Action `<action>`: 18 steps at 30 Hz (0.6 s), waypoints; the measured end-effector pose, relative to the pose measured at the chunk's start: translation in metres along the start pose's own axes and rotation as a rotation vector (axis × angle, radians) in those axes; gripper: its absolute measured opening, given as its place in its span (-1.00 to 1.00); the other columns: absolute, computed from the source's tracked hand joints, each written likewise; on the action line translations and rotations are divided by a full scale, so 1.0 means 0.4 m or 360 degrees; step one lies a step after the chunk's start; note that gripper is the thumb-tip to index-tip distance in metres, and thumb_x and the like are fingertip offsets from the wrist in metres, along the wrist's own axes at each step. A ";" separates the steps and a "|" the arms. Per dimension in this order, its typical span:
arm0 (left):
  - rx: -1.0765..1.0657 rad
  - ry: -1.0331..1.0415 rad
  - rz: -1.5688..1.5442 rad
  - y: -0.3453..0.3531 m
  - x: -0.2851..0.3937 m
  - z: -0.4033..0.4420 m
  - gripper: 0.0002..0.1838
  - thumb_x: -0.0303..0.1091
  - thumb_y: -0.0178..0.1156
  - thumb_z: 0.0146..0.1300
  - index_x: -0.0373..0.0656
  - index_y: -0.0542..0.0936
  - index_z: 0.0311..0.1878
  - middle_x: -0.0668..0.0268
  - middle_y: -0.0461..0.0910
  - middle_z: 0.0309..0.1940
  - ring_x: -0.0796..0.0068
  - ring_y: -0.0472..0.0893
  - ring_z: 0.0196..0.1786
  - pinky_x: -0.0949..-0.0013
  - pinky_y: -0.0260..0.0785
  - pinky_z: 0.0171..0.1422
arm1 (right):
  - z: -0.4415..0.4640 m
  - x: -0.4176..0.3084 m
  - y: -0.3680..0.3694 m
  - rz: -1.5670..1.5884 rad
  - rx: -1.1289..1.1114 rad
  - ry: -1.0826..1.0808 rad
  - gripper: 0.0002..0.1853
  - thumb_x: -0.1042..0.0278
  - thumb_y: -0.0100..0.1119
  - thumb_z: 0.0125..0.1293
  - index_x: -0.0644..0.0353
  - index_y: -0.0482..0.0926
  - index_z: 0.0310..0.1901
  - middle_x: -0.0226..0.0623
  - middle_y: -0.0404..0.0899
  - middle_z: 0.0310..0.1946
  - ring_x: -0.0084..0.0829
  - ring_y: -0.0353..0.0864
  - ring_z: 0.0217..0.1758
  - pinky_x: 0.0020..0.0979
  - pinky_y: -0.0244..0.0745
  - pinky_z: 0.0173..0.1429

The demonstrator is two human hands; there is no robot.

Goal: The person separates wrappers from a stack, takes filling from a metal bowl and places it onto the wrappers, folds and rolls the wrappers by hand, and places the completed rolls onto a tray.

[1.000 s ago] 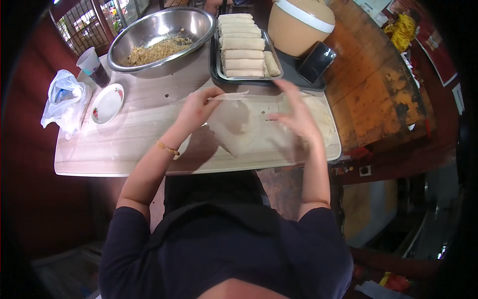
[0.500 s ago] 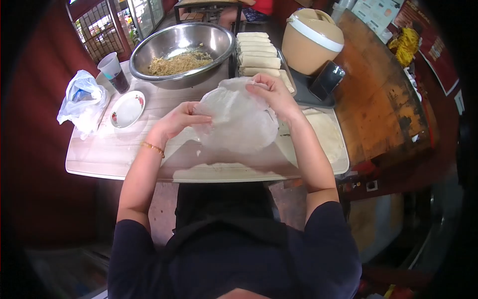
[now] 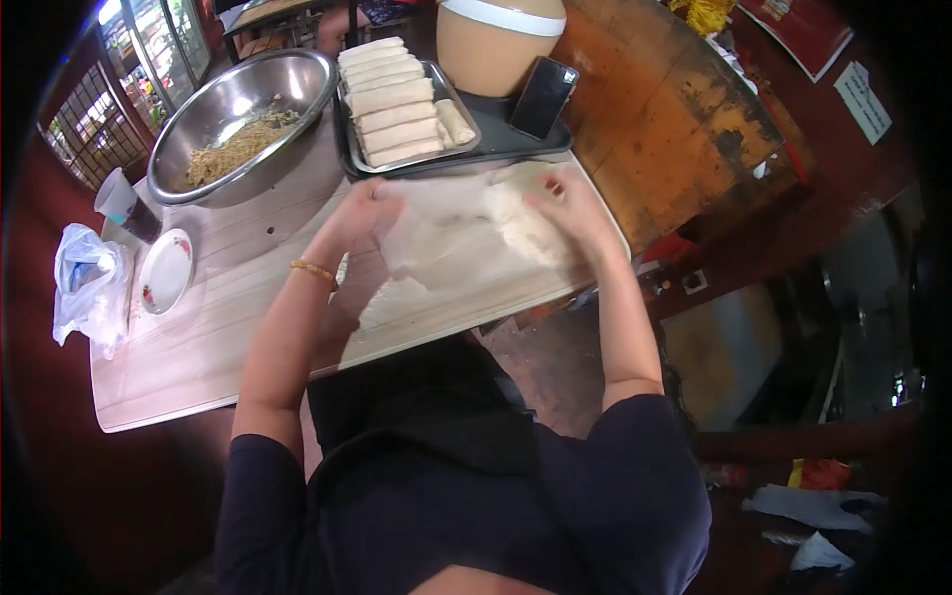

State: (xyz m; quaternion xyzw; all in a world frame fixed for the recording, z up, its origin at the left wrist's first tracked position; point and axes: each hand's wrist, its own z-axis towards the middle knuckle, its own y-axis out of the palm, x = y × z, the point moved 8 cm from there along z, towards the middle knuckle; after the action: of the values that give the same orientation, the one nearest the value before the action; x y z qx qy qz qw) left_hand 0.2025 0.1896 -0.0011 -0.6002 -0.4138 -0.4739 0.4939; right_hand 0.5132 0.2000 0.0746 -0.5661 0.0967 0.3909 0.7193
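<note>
A thin, round, whitish spring roll wrapper (image 3: 431,223) stretches between my hands, low over the table's right part. My left hand (image 3: 369,216) has its fingers closed on the wrapper's left edge. My right hand (image 3: 573,210) pinches at the far side, a little blurred, over a pale stack of wrappers (image 3: 531,230). Just beyond my hands, a metal tray (image 3: 466,149) bears several rolled spring rolls (image 3: 392,96) in a row. To the left, a large steel bowl (image 3: 307,74) contains a noodle-like filling (image 3: 238,149).
A dark tray (image 3: 555,142) under the metal one also carries a black phone (image 3: 544,97) and a beige cooler jug (image 3: 501,45). At the left are a cup with dark drink (image 3: 127,206), a floral plate (image 3: 167,271) and a plastic bag (image 3: 91,288). The table edge (image 3: 268,396) runs before me.
My view has turned right, so the table's things appear further left. My hands have moved with the wrapper from the table's middle to its right part, over the wrapper stack, and are further apart.
</note>
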 end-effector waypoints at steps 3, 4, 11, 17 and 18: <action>0.0049 0.0025 0.0037 0.011 -0.059 0.006 -0.71 -0.36 0.30 0.19 -0.31 0.57 -0.09 0.40 0.58 -0.42 0.65 0.51 -0.41 0.47 0.38 -0.35 | -0.091 0.036 0.048 -0.0429 0.0059 -0.0137 -0.56 0.17 0.46 0.10 0.29 0.63 -0.08 -0.15 0.62 -0.22 -0.20 0.58 -0.06 -0.16 0.49 0.01; 0.0165 0.0028 0.0171 -0.006 -0.027 -0.010 -0.70 -0.36 0.30 0.18 -0.31 0.57 -0.07 0.36 0.60 -0.41 0.59 0.54 -0.41 0.43 0.41 -0.32 | -0.108 0.025 0.053 -0.0498 0.0141 -0.0236 -0.55 0.14 0.48 0.06 0.27 0.65 -0.08 -0.10 0.60 -0.19 -0.11 0.55 -0.01 -0.10 0.47 0.05; 0.0409 0.0443 0.0900 -0.031 0.051 -0.035 -0.51 -0.23 0.36 0.14 -0.21 0.55 0.12 0.24 0.66 -0.06 0.25 0.65 -0.05 0.24 0.48 0.01 | -0.106 0.050 0.061 -0.0091 0.0328 -0.0152 -0.76 0.24 0.38 0.15 0.22 0.70 -0.25 -0.11 0.58 -0.36 -0.03 0.57 -0.18 -0.16 0.48 -0.06; 0.0035 0.0881 0.0485 0.143 0.178 -0.076 -0.28 -0.31 0.42 0.13 -0.16 0.38 0.37 0.21 0.45 0.31 0.32 0.43 0.34 0.22 0.32 0.33 | -0.053 -0.168 0.056 0.0550 -0.0293 0.0013 -0.78 0.30 0.30 0.31 0.32 0.65 -0.19 -0.36 0.56 -0.43 -0.53 0.49 -0.41 -0.44 0.41 -0.26; -0.0028 0.0818 0.0234 0.153 0.205 -0.087 -0.35 -0.30 0.41 0.15 -0.23 0.44 0.30 0.24 0.52 0.22 0.43 0.50 0.24 0.29 0.36 0.29 | -0.049 -0.213 0.054 0.0715 -0.0513 -0.0024 -0.78 0.29 0.28 0.33 0.31 0.65 -0.18 -0.42 0.53 -0.43 -0.60 0.46 -0.39 -0.47 0.40 -0.26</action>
State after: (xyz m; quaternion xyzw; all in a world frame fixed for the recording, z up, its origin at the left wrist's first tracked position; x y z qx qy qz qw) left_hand 0.2732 0.1472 0.0689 -0.4929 -0.2260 -0.5773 0.6105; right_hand 0.4469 0.1452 0.1016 -0.6348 0.1510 0.5551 0.5159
